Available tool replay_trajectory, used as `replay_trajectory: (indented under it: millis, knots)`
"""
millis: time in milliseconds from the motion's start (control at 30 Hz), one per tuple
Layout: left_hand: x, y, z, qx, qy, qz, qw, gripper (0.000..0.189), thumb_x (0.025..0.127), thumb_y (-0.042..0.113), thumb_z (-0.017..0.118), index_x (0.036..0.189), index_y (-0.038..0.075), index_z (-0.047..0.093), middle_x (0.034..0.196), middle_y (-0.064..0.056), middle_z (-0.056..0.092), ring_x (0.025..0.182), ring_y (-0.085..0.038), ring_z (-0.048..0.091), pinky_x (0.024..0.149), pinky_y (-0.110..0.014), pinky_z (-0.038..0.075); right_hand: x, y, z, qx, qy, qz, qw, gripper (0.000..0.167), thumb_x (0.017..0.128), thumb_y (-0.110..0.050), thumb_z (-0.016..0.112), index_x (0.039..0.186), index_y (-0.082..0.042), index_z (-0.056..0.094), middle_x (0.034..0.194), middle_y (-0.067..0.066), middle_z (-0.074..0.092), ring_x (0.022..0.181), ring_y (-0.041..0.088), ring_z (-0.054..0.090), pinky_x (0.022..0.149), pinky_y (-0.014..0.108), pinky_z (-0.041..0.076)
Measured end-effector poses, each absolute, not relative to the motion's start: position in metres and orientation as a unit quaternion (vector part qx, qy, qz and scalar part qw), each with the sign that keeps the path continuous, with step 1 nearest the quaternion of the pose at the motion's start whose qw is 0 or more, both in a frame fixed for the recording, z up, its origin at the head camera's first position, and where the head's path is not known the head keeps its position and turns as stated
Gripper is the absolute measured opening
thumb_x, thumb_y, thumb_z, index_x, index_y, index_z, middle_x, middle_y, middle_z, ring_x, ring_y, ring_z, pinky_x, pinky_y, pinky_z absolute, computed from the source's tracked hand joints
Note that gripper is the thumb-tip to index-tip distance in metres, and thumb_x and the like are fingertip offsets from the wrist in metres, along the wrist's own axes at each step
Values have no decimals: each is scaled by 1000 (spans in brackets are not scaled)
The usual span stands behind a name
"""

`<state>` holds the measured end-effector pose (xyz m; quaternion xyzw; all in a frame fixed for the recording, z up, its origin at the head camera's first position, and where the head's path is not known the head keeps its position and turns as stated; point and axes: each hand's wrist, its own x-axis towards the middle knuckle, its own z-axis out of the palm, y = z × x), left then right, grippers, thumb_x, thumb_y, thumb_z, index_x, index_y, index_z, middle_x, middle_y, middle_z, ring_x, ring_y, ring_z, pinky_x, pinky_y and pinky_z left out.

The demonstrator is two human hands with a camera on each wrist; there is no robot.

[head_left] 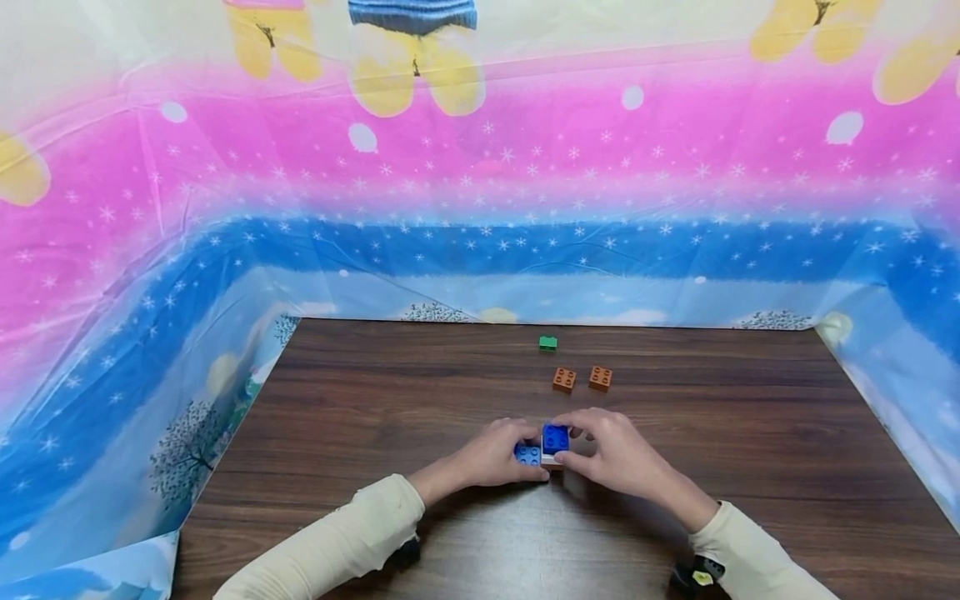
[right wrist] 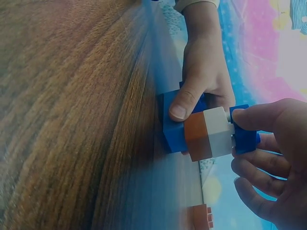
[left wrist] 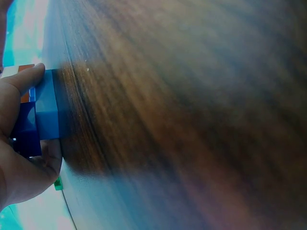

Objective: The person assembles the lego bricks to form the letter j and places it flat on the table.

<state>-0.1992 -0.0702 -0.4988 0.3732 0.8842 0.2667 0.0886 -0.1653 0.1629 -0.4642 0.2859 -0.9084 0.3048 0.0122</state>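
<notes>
My left hand (head_left: 491,454) grips a light blue brick (right wrist: 173,129), the base of a small stack close to the tabletop, with the thumb across its side. On that base sit an orange-brown brick (right wrist: 196,136) and a white brick (right wrist: 217,132). Between thumb and fingers, my right hand (head_left: 622,450) pinches a dark blue brick (right wrist: 245,139) at the top of the stack. White studs show in a narrow gap below it. Another dark blue brick (left wrist: 26,129) sits on the light blue base beside the orange-brown one, partly covered by my left hand.
Two orange-brown bricks (head_left: 564,380) lie on the wooden table (head_left: 375,375) beyond my hands. Farther back lies a green brick (head_left: 548,343). A printed cloth (head_left: 480,250) rises along the table's back and sides.
</notes>
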Motion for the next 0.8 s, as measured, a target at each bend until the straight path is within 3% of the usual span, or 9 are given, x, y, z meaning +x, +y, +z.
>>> replay_trajectory:
  millis: [800]
  knots:
    - [-199, -70, -499, 371, 884, 270, 88, 26, 87, 41, 81, 102, 23, 70, 96, 12, 64, 85, -5, 54, 75, -23, 43, -169, 164, -466, 302, -904, 303, 2, 39, 90, -27, 81, 125, -13, 72, 110, 0, 73, 95, 15, 69, 76, 34, 58]
